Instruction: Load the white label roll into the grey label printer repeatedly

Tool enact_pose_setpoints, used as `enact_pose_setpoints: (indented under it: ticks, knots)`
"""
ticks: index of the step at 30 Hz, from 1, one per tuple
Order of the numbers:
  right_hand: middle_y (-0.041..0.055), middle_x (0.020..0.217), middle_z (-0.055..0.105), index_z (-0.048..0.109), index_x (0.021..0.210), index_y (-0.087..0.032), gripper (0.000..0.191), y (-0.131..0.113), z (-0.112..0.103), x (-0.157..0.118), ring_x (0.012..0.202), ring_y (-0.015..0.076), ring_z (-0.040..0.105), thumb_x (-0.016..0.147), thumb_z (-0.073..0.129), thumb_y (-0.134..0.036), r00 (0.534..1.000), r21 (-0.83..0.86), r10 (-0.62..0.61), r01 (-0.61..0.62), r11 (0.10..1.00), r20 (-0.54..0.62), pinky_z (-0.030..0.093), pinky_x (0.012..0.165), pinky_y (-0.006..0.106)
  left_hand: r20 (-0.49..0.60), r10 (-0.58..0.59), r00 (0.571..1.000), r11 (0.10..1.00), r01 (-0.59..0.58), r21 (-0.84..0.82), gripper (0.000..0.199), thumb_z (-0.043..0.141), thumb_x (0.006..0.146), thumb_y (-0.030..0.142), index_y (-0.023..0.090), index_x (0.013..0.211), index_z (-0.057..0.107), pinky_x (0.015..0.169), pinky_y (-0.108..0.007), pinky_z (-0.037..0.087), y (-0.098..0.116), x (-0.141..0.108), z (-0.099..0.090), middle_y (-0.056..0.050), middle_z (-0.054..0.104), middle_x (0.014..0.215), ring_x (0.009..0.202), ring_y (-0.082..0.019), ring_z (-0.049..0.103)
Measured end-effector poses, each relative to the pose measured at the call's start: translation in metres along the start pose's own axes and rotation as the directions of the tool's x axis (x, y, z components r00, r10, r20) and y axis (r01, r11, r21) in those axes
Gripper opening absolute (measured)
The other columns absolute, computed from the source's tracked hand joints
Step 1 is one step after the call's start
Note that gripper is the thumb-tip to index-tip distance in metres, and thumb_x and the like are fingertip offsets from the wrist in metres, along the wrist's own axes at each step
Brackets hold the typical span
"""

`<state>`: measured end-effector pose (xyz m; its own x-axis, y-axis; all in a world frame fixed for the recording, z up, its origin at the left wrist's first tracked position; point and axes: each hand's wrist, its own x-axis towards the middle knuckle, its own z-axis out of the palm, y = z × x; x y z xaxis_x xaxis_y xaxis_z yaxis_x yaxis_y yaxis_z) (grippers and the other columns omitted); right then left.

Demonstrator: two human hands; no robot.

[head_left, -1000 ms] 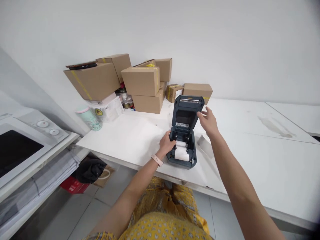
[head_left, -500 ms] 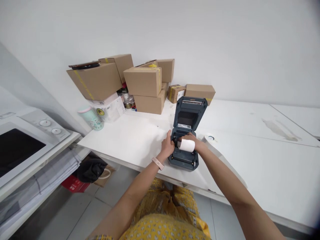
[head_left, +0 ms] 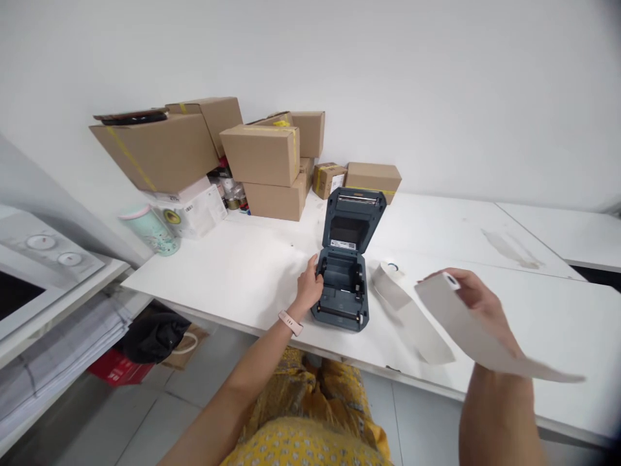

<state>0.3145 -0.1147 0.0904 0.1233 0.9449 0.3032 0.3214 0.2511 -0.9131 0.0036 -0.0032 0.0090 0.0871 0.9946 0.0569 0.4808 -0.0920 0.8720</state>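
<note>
A dark label printer stands on the white table with its lid tilted up and no roll in its bay. My left hand grips the printer's left side, thumb along the edge. Off to the right, above the table, my right hand is closed around a small white paper roll, whose loose strip trails toward the lower right. Between printer and right hand, another white roll lies on the table, its long strip curling toward the front edge.
Cardboard boxes are stacked at the back left, with smaller ones behind the printer. A mint tumbler stands near the left corner. A microwave is at far left.
My right hand has lifted the paper roll out of the printer and carried it right. My left hand still holds the printer's side. The view has shifted a little to the right.
</note>
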Motion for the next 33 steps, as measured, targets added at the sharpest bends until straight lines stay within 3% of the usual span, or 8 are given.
enact_pose_setpoints:
  ticks: [2, 5, 9, 14, 18, 25, 29, 33]
  knots:
    - [0.0100, 0.106, 0.070, 0.060, 0.122, -0.030, 0.059, 0.024, -0.020, -0.009, 0.084, 0.0256, 0.068, 0.068, 0.079, -0.044, 0.976, 0.025, 0.152, -0.150, 0.988, -0.154, 0.055, 0.063, 0.036, -0.003, 0.006, 1.000, 1.000, -0.006, -0.006, 0.067, 0.048, 0.084, 0.011, 0.021, 0.149, 0.037, 0.107, -0.041, 0.043, 0.000, 0.001, 0.000, -0.009, 0.065, 0.133, 0.119, -0.024, 0.062]
    - [0.0077, 0.092, 0.071, 0.065, 0.105, -0.024, 0.057, 0.075, -0.030, -0.007, 0.075, 0.0234, 0.067, 0.055, 0.084, -0.043, 0.907, -0.030, 0.305, -0.327, 0.945, -0.289, 0.054, 0.061, 0.035, -0.006, 0.002, 1.000, 1.000, -0.002, -0.003, 0.065, 0.047, 0.085, 0.011, 0.020, 0.149, 0.038, 0.107, -0.041, 0.044, 0.001, 0.001, 0.000, -0.010, 0.064, 0.135, 0.120, -0.024, 0.062]
    - [0.0081, 0.090, 0.072, 0.064, 0.097, -0.022, 0.054, 0.119, -0.007, -0.003, 0.077, 0.0237, 0.067, 0.052, 0.084, -0.045, 0.924, -0.028, 0.361, -0.367, 0.930, -0.124, 0.055, 0.065, 0.035, -0.003, 0.003, 1.000, 1.000, -0.003, 0.002, 0.063, 0.046, 0.085, 0.010, 0.018, 0.148, 0.039, 0.105, -0.042, 0.045, 0.003, 0.001, -0.001, -0.011, 0.065, 0.132, 0.116, -0.025, 0.064]
    - [0.0070, 0.094, 0.072, 0.062, 0.102, -0.022, 0.052, 0.103, 0.034, -0.011, 0.081, 0.0228, 0.068, 0.063, 0.081, -0.049, 0.913, -0.012, 0.389, -0.390, 0.921, 0.123, 0.055, 0.069, 0.034, -0.009, 0.017, 1.000, 1.000, -0.017, 0.010, 0.062, 0.047, 0.085, 0.010, 0.020, 0.146, 0.043, 0.104, -0.043, 0.046, 0.003, 0.001, 0.000, -0.010, 0.066, 0.130, 0.115, -0.025, 0.065]
    - [0.0049, 0.088, 0.070, 0.057, 0.118, -0.023, 0.051, 0.086, 0.034, -0.014, 0.072, 0.0207, 0.067, 0.078, 0.070, -0.052, 0.832, 0.081, 0.381, -0.447, 0.891, 0.403, 0.055, 0.066, 0.035, -0.012, 0.016, 1.000, 1.000, -0.016, 0.002, 0.061, 0.047, 0.085, 0.010, 0.021, 0.144, 0.044, 0.103, -0.042, 0.047, 0.000, 0.002, 0.000, -0.010, 0.066, 0.131, 0.115, -0.024, 0.065]
    - [0.0067, 0.112, 0.070, 0.065, 0.104, -0.024, 0.036, 0.125, 0.017, -0.011, 0.105, 0.0269, 0.065, 0.073, 0.069, -0.042, 0.963, -0.204, 0.270, -0.263, 0.943, 0.007, 0.052, 0.093, 0.042, -0.016, 0.020, 1.000, 0.999, -0.019, 0.032, 0.059, 0.047, 0.085, 0.010, 0.021, 0.143, 0.046, 0.105, -0.044, 0.045, 0.002, 0.001, 0.000, -0.009, 0.066, 0.130, 0.116, -0.025, 0.064]
    - [0.0073, 0.113, 0.073, 0.062, 0.122, -0.024, 0.051, 0.135, 0.030, -0.018, 0.107, 0.0268, 0.066, 0.076, 0.068, -0.046, 0.956, -0.149, 0.291, -0.292, 0.945, -0.029, 0.054, 0.093, 0.041, -0.014, 0.009, 1.000, 1.000, -0.009, 0.017, 0.060, 0.048, 0.084, 0.009, 0.022, 0.143, 0.046, 0.104, -0.042, 0.046, 0.003, 0.002, 0.000, -0.009, 0.067, 0.130, 0.115, -0.024, 0.065]
    - [0.0092, 0.138, 0.061, 0.053, 0.139, -0.027, 0.070, 0.130, 0.021, -0.022, 0.127, 0.0300, 0.058, 0.075, 0.071, -0.050, 0.927, -0.122, 0.374, -0.368, 0.922, 0.035, 0.049, 0.104, 0.046, -0.007, -0.007, 1.000, 1.000, 0.007, 0.014, 0.060, 0.048, 0.085, 0.009, 0.022, 0.144, 0.044, 0.106, -0.042, 0.045, 0.004, 0.002, -0.001, -0.009, 0.065, 0.132, 0.118, -0.023, 0.063]
